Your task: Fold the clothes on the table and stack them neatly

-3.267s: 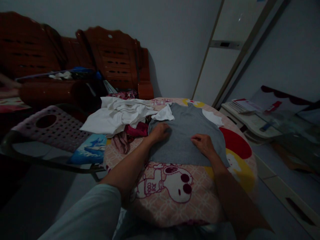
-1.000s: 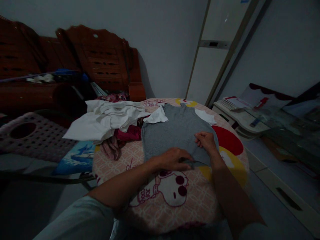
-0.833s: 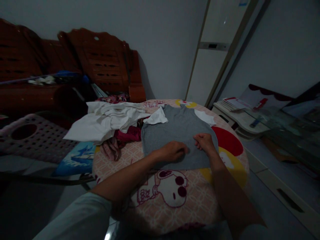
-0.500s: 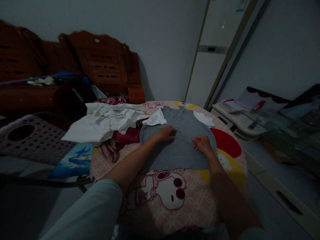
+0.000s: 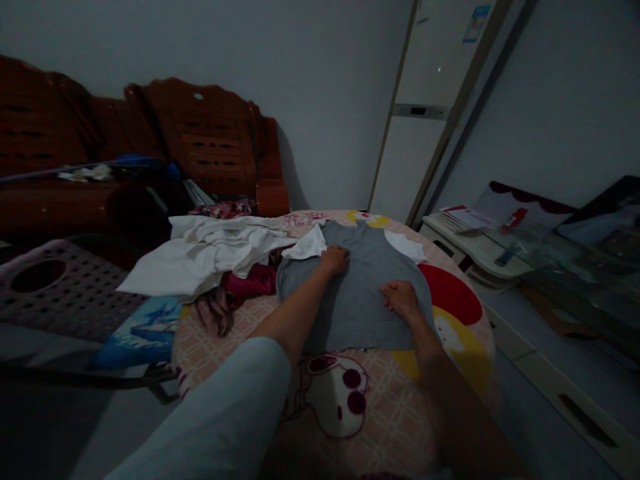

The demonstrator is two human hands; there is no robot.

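A grey knit top [image 5: 370, 267] with white sleeves lies spread flat on a round table, its ribbed hem toward me. My left hand [image 5: 334, 260] rests on its upper left part, beside the left white sleeve [image 5: 306, 245]; the fingers lie over the cloth and hold nothing that I can see. Over the lower right part of the top is my right hand [image 5: 400, 297], with its fingers curled in and no cloth visibly gripped. The other white sleeve [image 5: 406, 247] sticks out at the far right of the top.
White clothing [image 5: 205, 257] lies heaped on the table's left side, over a dark red cloth [image 5: 250, 280]. A patterned cover [image 5: 395, 400] is on the table. A woven chair [image 5: 75, 287] stands left, a wooden sofa [image 5: 200, 140] behind, a low cabinet [image 5: 485, 247] right.
My left hand has slid up and away across the top toward the left sleeve. My right hand stays at nearly the same place on the top. The view has tilted up slightly.
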